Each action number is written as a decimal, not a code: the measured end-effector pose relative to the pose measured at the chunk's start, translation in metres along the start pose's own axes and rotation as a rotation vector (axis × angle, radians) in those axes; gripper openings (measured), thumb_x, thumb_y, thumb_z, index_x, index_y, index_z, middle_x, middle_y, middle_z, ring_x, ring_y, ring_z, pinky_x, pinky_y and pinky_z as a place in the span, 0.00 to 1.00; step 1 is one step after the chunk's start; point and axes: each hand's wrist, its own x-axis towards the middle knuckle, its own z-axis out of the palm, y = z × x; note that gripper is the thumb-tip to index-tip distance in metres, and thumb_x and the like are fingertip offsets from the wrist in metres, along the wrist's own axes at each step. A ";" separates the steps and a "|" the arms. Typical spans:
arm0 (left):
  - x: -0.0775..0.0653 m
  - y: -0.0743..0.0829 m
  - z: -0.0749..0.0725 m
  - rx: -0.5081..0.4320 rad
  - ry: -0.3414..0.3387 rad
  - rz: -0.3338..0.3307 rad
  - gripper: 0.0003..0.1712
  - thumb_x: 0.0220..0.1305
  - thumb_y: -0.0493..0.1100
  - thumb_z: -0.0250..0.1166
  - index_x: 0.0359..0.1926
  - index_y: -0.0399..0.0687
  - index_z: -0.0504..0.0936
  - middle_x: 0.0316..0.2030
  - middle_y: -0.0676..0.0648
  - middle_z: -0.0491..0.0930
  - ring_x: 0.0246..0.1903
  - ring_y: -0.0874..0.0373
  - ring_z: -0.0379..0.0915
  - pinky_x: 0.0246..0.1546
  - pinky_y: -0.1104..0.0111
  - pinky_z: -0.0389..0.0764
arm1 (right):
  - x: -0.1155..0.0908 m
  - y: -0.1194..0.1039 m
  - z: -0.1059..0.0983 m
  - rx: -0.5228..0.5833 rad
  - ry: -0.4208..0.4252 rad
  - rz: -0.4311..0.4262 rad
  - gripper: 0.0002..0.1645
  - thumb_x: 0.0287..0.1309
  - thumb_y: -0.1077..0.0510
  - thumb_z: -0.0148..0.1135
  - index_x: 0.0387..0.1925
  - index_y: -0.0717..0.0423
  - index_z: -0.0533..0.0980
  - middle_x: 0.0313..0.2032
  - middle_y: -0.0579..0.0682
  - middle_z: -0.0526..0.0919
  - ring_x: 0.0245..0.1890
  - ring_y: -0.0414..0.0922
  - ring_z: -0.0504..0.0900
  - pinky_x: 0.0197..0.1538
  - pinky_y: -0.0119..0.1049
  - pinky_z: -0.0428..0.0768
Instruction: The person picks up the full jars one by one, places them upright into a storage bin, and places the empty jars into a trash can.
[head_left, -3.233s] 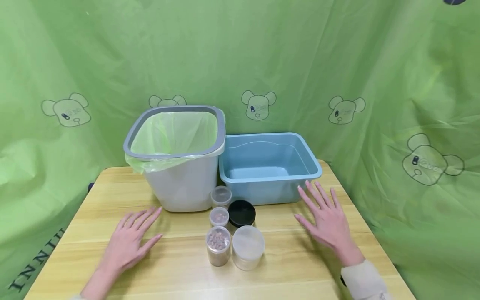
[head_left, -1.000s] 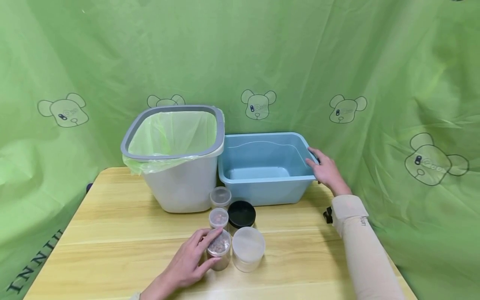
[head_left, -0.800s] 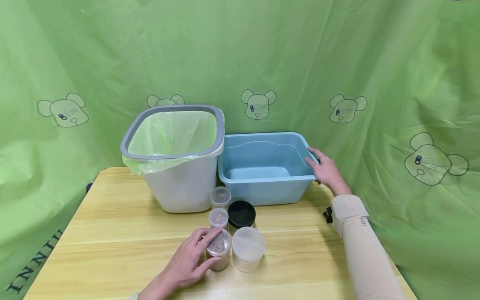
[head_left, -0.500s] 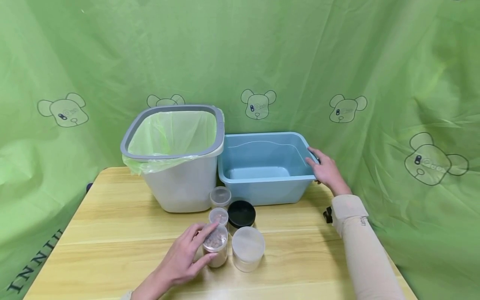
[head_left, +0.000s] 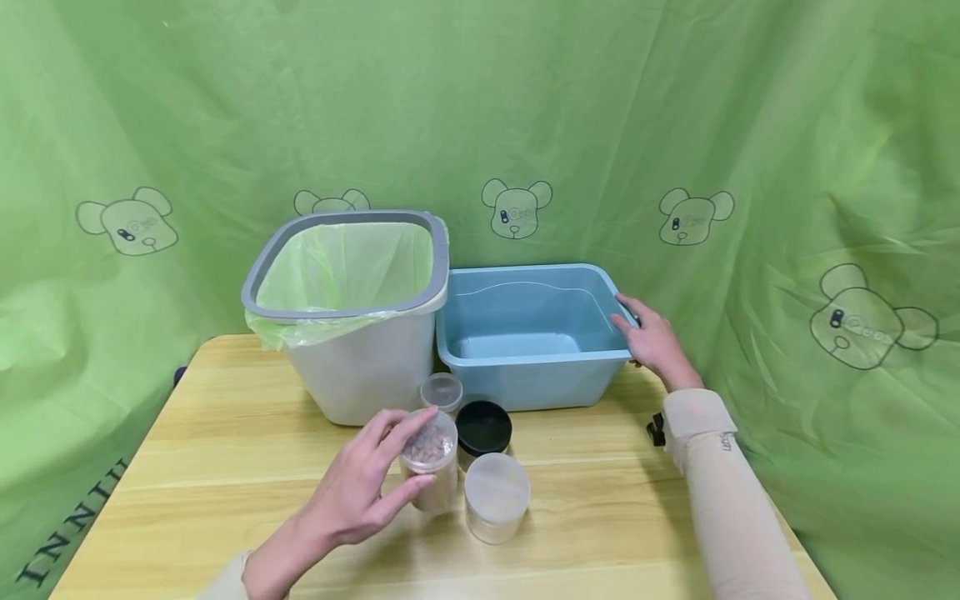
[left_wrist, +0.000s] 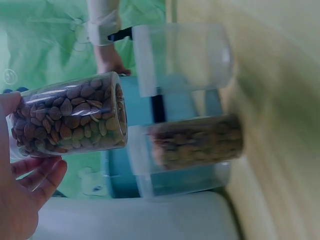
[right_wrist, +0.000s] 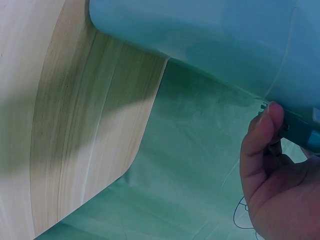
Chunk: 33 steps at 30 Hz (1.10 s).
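My left hand (head_left: 348, 492) holds a clear jar (head_left: 431, 446) by its lid end, thumb on the near side and fingers on the far side. In the left wrist view this jar is full of brown, nut-like pieces, and its base is raised off the table. The head view has it overlapping a smaller jar (left_wrist: 200, 142), which also holds brownish pieces. My right hand (head_left: 654, 343) grips the right rim of the blue basin (head_left: 532, 385), its fingers bent over the edge in the right wrist view.
A clear jar with a frosted lid (head_left: 497, 492), a black-lidded jar (head_left: 483, 427) and a small clear-lidded jar (head_left: 442, 390) stand in front of the basin. A white bin (head_left: 367, 367) with a green liner is left of it. Behind hangs a green curtain (head_left: 600, 125).
Both hands left the tabletop; the right took the basin rim, the left took the nut jar. Over the last half second the left hand has lifted the jar up and slightly away.
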 end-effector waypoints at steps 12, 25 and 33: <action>0.071 0.010 -0.007 -0.049 0.019 0.034 0.37 0.72 0.60 0.61 0.75 0.50 0.69 0.54 0.45 0.77 0.46 0.56 0.77 0.39 0.63 0.83 | -0.002 0.001 -0.005 -0.008 0.010 0.001 0.38 0.80 0.40 0.42 0.83 0.41 0.48 0.77 0.73 0.55 0.53 0.67 0.80 0.50 0.60 0.80; 0.136 -0.001 0.024 -0.080 0.039 -0.002 0.38 0.67 0.53 0.66 0.75 0.54 0.68 0.52 0.46 0.76 0.44 0.55 0.75 0.40 0.61 0.78 | 0.002 0.006 -0.003 -0.036 0.033 -0.004 0.37 0.80 0.39 0.42 0.83 0.39 0.50 0.77 0.72 0.57 0.42 0.66 0.84 0.46 0.58 0.80; 0.162 -0.015 0.044 -0.059 0.044 -0.058 0.37 0.70 0.55 0.64 0.76 0.53 0.67 0.52 0.45 0.75 0.44 0.53 0.73 0.42 0.60 0.78 | 0.001 0.005 0.002 0.025 0.020 0.001 0.37 0.80 0.40 0.45 0.83 0.38 0.51 0.73 0.75 0.62 0.24 0.57 0.82 0.27 0.43 0.80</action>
